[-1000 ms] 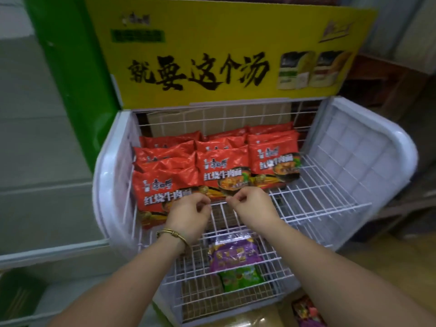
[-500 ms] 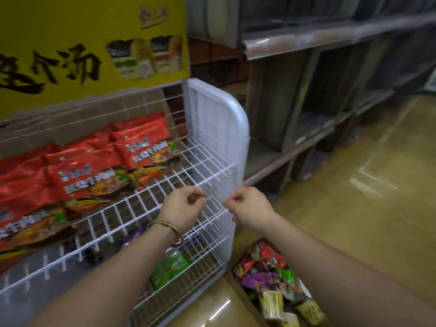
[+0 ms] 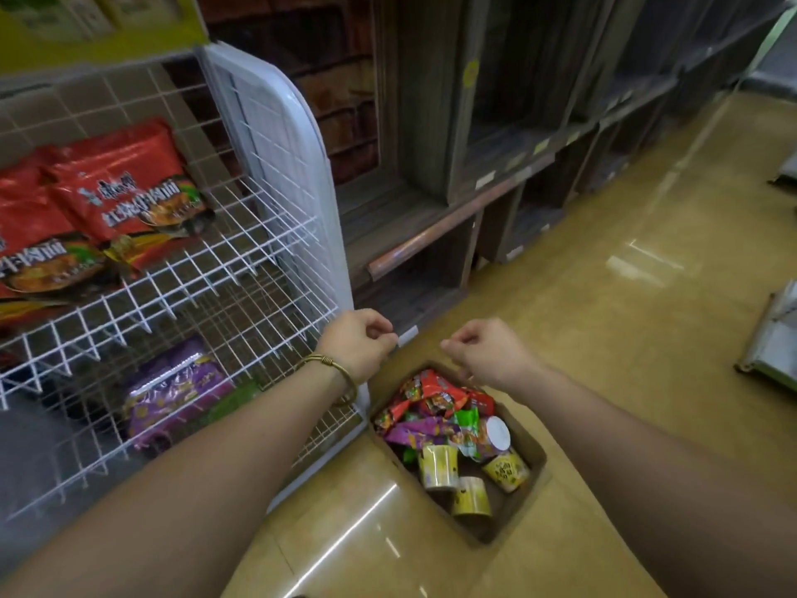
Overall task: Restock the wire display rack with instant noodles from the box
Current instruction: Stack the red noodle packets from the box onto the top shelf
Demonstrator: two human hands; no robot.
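The white wire display rack [image 3: 276, 135] fills the left. Red instant noodle packs [image 3: 125, 183] lie on its upper shelf, and a purple pack [image 3: 172, 392] lies on the shelf below. On the floor to the rack's right stands a cardboard box [image 3: 528, 463] holding red, purple and green noodle packs [image 3: 431, 407] and several yellow noodle cups [image 3: 437, 466]. My left hand [image 3: 358, 345], a bracelet on its wrist, hovers at the rack's lower right corner with curled fingers and holds nothing. My right hand [image 3: 489, 353] hangs over the box's far end, fingers curled, also holding nothing.
Dark wooden shelving [image 3: 474, 166] runs along the wall behind the rack. A glossy yellow floor [image 3: 604, 338] stretches to the right. A grey metal object [image 3: 776, 338] sits at the right edge. A yellow sign [image 3: 86, 19] tops the rack.
My view has swung right and down from the rack's red packs to the box on the floor. Both hands left the shelf front and moved toward the box, still curled and holding nothing.
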